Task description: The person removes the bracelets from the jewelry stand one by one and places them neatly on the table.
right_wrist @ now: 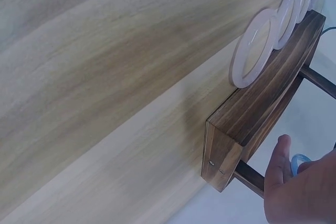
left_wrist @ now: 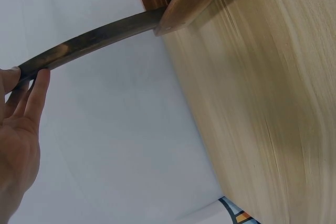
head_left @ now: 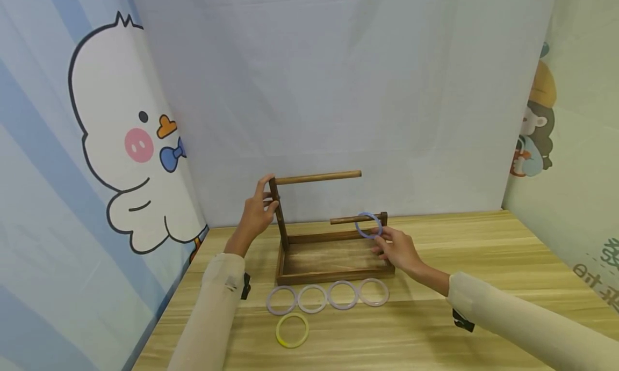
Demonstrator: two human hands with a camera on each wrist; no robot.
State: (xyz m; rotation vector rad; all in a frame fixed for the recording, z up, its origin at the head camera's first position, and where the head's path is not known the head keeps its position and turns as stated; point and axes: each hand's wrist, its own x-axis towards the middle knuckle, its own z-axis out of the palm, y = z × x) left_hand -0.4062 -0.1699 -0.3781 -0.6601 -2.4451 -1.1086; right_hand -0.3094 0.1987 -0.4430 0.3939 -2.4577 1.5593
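A dark brown wooden stand (head_left: 333,278) has a tray base, a tall left post (head_left: 279,215) with a long upper rod (head_left: 319,177), and a shorter lower rod (head_left: 343,220) from a right post. With thumb and fingers on opposite sides, my left hand (head_left: 256,214) grips the tall post near its top, also seen in the left wrist view. My right hand (head_left: 400,251) pinches the edge of a blue-violet ring (head_left: 359,231), which appears to encircle the lower rod. In the right wrist view that ring (right_wrist: 297,159) is mostly hidden behind the right hand (right_wrist: 302,192).
Several pale rings, among them a lilac ring (head_left: 268,301) and a whitish ring (head_left: 300,301), lie in a row before the stand. A yellow ring (head_left: 279,339) lies nearer on the wood-grain table (head_left: 435,328). A pale curtain (head_left: 348,92) hangs behind.
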